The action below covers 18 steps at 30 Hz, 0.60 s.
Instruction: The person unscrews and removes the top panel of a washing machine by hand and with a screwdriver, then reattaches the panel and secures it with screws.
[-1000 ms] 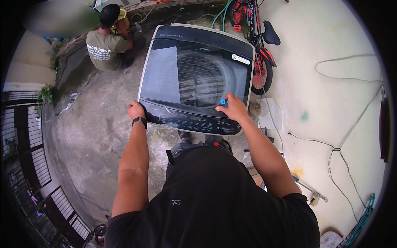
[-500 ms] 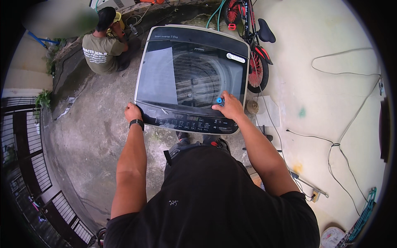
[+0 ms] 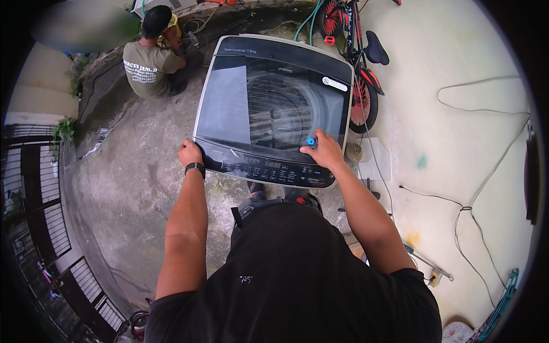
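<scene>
A top-load washing machine (image 3: 220, 97) with a dark glass lid, pale rim and black button panel stands in front of me, above my feet. My left hand (image 3: 190, 151), with a dark watch on its wrist, grips the machine's front left corner with curled fingers. Over the front right part of the lid, my right hand (image 3: 325, 151) is closed on a small blue and black tool (image 3: 311, 141), resting at the lid's front edge. The tool's full shape is hidden by my fingers. The drum shows faintly through the glass.
Another person (image 3: 146, 74) in an olive shirt crouches at the back left. A black and red bicycle (image 3: 360, 100) leans by the white wall at the right, where loose cables (image 3: 466, 207) hang. A barred gate (image 3: 43, 188) lines the left. The floor (image 3: 126, 171) is stained concrete.
The whole view has shifted slightly back and forth with my head. Both hands keep their places on the machine, and the other person still crouches in the same spot.
</scene>
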Available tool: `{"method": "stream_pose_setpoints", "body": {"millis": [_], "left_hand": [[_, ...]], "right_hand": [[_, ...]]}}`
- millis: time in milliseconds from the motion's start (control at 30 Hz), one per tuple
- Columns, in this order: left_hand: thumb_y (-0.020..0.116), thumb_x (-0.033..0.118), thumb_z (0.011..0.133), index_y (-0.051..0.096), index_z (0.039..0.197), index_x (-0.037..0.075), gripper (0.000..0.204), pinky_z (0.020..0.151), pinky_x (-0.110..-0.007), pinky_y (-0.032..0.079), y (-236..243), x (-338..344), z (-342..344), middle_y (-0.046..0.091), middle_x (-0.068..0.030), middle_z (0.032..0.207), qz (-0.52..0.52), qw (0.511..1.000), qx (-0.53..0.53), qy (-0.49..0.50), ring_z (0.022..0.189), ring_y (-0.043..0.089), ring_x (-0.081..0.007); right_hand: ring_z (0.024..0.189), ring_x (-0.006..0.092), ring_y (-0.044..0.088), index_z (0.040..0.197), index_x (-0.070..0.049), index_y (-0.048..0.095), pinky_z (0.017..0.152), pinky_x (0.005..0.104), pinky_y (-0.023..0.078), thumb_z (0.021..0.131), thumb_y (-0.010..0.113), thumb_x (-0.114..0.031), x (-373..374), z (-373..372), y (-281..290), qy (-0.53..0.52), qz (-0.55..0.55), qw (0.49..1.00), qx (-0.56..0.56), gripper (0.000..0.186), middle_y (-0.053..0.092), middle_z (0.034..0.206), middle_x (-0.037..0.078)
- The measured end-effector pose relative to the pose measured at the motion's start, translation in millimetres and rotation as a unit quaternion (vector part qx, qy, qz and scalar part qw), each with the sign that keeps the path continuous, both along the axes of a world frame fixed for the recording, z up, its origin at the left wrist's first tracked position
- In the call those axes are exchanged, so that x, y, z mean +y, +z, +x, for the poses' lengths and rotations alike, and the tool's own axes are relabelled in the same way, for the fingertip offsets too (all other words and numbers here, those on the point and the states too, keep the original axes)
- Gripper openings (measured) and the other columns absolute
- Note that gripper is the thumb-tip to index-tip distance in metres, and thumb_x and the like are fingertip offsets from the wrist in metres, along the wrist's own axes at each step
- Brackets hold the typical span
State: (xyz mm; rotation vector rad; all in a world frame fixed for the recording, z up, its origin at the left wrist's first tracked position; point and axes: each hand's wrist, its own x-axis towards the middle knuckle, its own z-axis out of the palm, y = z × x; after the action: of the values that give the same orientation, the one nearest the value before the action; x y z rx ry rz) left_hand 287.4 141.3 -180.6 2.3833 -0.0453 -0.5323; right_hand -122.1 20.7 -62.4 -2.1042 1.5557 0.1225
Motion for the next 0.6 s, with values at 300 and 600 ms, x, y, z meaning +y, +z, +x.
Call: {"method": "stream_pose_setpoints", "body": {"millis": [300, 600], "left_hand": [[0.042, 0.042, 0.091, 0.073, 0.113, -0.004, 0.06, 0.102, -0.052, 0.047, 8.7, 0.2, -2.8, 0.068, -0.032, 0.119, 0.004, 1.0, 0.0, 0.001, 0.116, 0.063, -0.0495], [0.043, 0.043, 0.09, 0.074, 0.113, -0.002, 0.059, 0.1, -0.053, 0.047, -1.0, 4.0, 1.8, 0.069, -0.0308, 0.119, -0.01, 1.0, -0.003, 0.004, 0.115, 0.063, -0.0493]], "right_hand": [[0.109, 0.0389, 0.068, 0.121, -0.007, 0.056, 0.093, 0.0487, 0.053, 0.082, 0.08, -0.054, 0.2, 1.5, 1.5, -0.003, 0.003, 1.0, 0.007, 0.066, 0.069, 0.115, 0.019], [0.109, 0.0396, 0.067, 0.121, -0.007, 0.056, 0.093, 0.0493, 0.053, 0.083, 0.079, -0.055, 1.0, 3.1, 2.9, -0.001, -0.004, 1.0, 0.005, 0.065, 0.069, 0.114, 0.02]]}}
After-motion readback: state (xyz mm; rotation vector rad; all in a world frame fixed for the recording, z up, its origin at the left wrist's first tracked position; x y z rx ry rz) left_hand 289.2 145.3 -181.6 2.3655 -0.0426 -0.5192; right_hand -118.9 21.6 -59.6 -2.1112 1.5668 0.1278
